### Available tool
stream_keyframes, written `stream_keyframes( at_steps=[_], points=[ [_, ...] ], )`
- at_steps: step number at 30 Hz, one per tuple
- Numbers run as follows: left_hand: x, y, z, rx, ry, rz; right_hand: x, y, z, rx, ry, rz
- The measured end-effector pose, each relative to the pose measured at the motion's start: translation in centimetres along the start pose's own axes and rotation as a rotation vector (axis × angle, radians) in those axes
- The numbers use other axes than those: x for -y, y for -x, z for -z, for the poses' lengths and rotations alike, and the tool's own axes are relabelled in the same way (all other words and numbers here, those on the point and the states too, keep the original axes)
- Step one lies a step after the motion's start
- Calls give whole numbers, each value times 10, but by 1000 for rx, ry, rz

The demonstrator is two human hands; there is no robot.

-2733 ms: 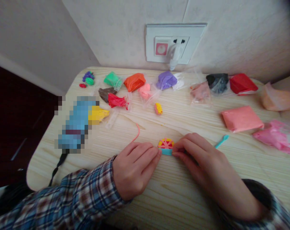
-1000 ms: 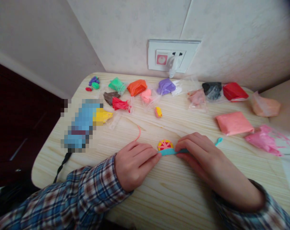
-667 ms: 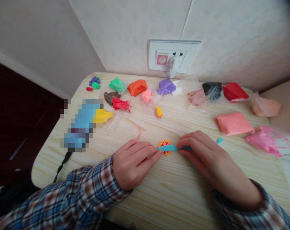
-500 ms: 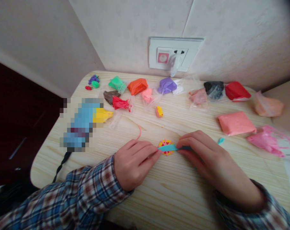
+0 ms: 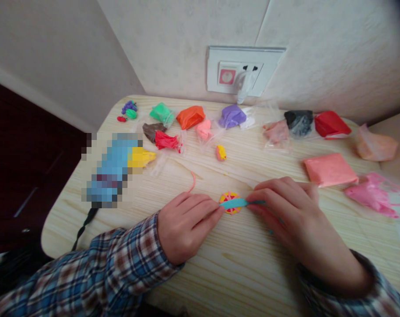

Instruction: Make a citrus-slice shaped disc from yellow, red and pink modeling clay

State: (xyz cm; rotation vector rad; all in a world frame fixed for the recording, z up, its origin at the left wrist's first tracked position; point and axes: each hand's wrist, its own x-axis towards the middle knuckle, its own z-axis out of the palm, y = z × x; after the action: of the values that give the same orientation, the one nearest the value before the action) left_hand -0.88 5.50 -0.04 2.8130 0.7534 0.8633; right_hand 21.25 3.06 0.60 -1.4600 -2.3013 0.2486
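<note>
A light-blue strip of modelling clay (image 5: 233, 203) stretches across a small round clay disc (image 5: 230, 195), which has a yellow rim, red wedges and pink spokes. The thumb and fingertips of my left hand (image 5: 188, 226) pinch the strip's left end at the disc's edge. On the other side my right hand (image 5: 294, 220) is closed on the strip, whose blue tail shows between the fingers. The strip hides the middle of the disc. A thin pink clay strand (image 5: 193, 179) lies just beyond my left hand.
Bagged clay stands along the back, including orange (image 5: 191, 116), purple (image 5: 233, 116) and black (image 5: 299, 122) lumps. A pink block (image 5: 331, 169) lies right. Small clay fruits (image 5: 130, 108) sit back left; a pixelated blue object (image 5: 115, 169) lies left. A wall socket (image 5: 246, 70) holds a plug.
My right hand has shifted slightly, and the blue tail between its fingers shows differently. The small blue end seen beyond that hand is now out of sight. My left hand stays almost still.
</note>
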Motion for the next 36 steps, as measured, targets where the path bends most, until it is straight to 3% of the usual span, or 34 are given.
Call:
stream_keyframes(
  at_steps=[7,15,28,36],
  points=[
    [0,-4,5,53,-4,-10,0,0,0,35,-96,6],
    [1,-1,-4,-13,-43,-33,2,-2,0,74,-100,-8],
    [6,-2,-2,-47,-37,-33,-7,2,-6,111,-42,0],
    [0,-4,-5,6,-95,-8,-5,-1,-3,81,-86,-22]
  ],
)
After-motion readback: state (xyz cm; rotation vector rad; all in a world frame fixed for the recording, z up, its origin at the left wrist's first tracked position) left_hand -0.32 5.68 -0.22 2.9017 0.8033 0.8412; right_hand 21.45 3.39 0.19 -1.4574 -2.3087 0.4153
